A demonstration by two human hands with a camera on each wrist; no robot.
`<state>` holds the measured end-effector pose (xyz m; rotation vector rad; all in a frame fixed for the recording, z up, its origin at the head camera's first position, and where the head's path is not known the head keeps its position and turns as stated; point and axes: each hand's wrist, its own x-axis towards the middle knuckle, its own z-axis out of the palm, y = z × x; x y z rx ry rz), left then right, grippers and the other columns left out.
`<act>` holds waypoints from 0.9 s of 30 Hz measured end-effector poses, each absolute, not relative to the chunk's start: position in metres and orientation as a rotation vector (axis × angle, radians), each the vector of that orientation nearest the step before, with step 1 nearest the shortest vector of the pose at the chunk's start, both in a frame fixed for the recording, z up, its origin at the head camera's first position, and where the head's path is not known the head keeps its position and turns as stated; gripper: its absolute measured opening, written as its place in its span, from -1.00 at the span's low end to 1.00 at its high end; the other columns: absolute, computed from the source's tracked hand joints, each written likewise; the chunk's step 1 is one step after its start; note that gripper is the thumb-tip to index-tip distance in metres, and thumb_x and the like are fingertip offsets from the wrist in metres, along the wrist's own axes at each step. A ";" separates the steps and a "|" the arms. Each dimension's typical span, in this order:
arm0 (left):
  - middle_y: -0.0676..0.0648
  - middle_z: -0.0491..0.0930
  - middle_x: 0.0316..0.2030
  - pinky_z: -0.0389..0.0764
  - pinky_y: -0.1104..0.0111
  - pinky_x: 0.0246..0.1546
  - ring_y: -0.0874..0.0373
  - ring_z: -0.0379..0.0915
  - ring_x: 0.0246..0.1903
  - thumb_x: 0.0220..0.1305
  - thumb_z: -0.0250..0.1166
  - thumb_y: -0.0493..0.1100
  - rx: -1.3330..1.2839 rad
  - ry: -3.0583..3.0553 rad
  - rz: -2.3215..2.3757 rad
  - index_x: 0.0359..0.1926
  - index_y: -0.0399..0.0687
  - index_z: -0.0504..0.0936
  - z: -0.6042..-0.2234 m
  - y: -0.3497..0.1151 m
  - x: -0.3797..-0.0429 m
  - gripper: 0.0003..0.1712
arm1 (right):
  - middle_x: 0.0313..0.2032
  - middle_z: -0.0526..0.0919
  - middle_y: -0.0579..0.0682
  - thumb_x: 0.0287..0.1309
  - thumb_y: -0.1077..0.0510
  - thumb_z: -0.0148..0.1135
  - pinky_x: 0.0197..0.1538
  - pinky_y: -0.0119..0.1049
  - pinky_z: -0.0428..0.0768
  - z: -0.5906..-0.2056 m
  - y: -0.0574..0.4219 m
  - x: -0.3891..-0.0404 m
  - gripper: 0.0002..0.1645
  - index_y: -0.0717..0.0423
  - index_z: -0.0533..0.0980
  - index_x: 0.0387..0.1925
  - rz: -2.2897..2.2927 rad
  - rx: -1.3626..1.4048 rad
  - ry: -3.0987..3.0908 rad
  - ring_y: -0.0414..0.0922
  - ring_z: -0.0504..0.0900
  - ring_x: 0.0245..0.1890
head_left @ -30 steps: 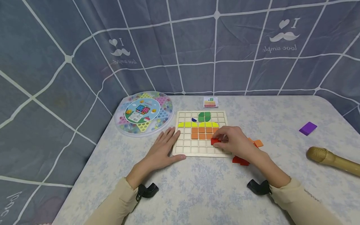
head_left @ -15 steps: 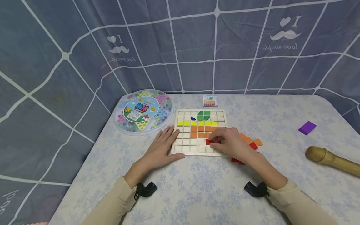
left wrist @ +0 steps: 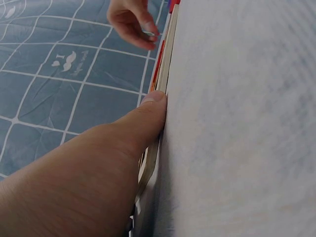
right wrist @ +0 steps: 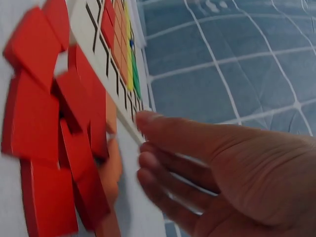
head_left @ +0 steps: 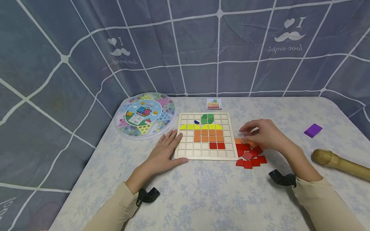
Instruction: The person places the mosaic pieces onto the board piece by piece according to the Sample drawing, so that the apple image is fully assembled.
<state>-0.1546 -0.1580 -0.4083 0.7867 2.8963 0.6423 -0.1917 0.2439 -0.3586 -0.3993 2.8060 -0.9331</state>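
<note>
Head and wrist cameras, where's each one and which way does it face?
Head: on the head, facing forward and down at the pale wooden grid board; left hand, right hand and beige sleeves show.
Left wrist: on that wrist, looking along the board's edge; both hands show.
Right wrist: on that wrist, facing red flat tiles; right hand shows.
Both wrist views share the board.

On the blue-grey curtain (head_left: 199,38), far right, I can read white lettering printed back to front: a capital "I" beside a heart (head_left: 289,23), a moustache (head_left: 290,37), then "love simple" underneath. The same print shows at the far left, creased, and a cut-off scrap near left is hard to make out. The round game box (head_left: 168,106) carries a label (head_left: 153,107) with two large Chinese characters — apparently 跳棋 — and a barcode sticker (head_left: 136,120) too small to read.
</note>
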 end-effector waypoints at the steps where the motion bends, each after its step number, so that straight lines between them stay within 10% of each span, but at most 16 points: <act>1: -0.26 -0.09 0.68 -0.18 -0.11 0.68 -0.17 -0.27 0.69 0.32 0.38 0.33 0.786 2.895 0.648 0.69 -0.13 0.05 -0.408 -0.158 -0.155 0.18 | -0.12 0.76 0.08 0.18 0.12 0.55 -0.05 -0.08 0.81 -0.359 0.247 -0.193 -0.59 0.15 0.74 0.06 -0.913 -0.399 2.788 0.08 0.78 -0.08; 27: -0.27 -0.08 0.68 -0.19 -0.11 0.68 -0.17 -0.26 0.69 0.33 0.38 0.31 0.794 2.893 0.661 0.69 -0.19 0.02 -0.408 -0.158 -0.154 0.20 | -0.23 0.73 0.01 0.10 0.15 0.58 -0.25 -0.31 0.68 -0.372 0.254 -0.202 -0.67 0.16 0.76 -0.09 -0.731 -0.491 2.859 -0.05 0.64 -0.22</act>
